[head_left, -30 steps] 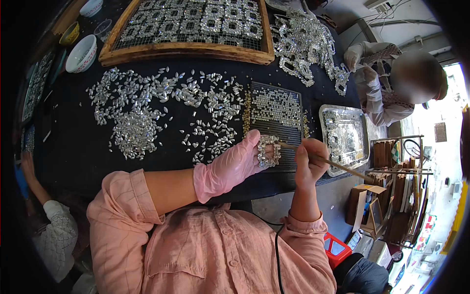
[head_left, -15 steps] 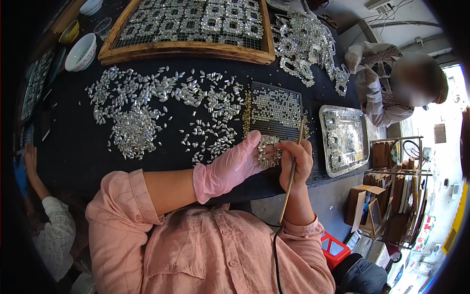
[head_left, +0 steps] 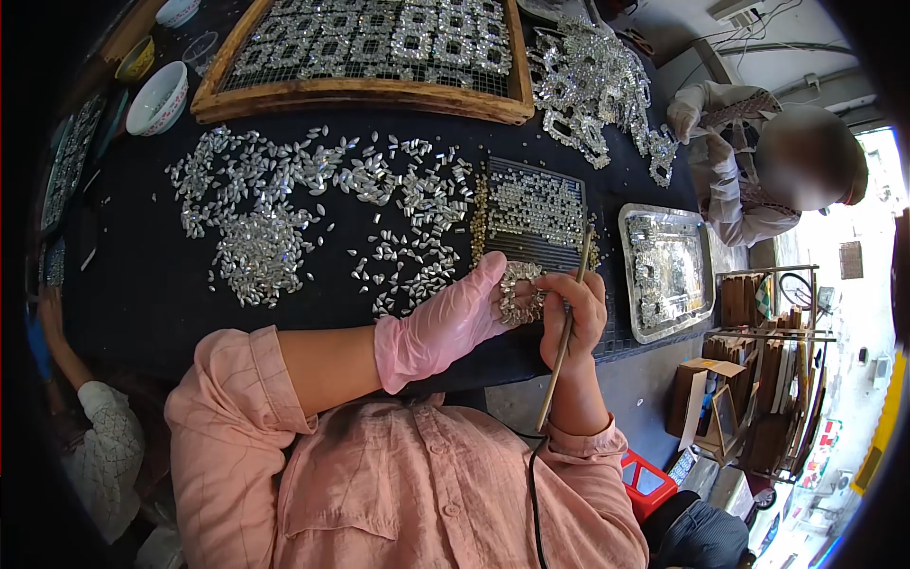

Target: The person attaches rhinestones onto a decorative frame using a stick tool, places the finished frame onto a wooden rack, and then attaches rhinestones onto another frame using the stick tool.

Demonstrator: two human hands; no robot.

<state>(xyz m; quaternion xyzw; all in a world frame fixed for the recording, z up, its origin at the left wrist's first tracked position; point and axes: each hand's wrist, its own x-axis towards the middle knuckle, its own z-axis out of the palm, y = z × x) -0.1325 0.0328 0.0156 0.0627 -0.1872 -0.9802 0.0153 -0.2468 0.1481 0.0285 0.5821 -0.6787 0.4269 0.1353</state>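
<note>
Rhinestone frame (head_left: 507,292) held in pink-gloved L hand (head_left: 445,318), nr side of grooved tray (head_left: 548,252); rod (head_left: 557,375) gripped in R hand (head_left: 576,313). Stones could be dislodged if frame's nudged by R fingers. Black cloth (head_left: 133,294) L of tray strewn w/ loose stones (head_left: 256,261); co-worker (head_left: 730,218) seen R.

Table (head_left: 142,303), black top. Lying on it: wood-framed mesh tray (head_left: 360,92), far side; white bowl (head_left: 144,118) to its left; loose silver stones (head_left: 256,256); ridged board (head_left: 540,251) beside them; heap of glittering frames (head_left: 590,81); metal tray (head_left: 684,261), right edge.
</note>
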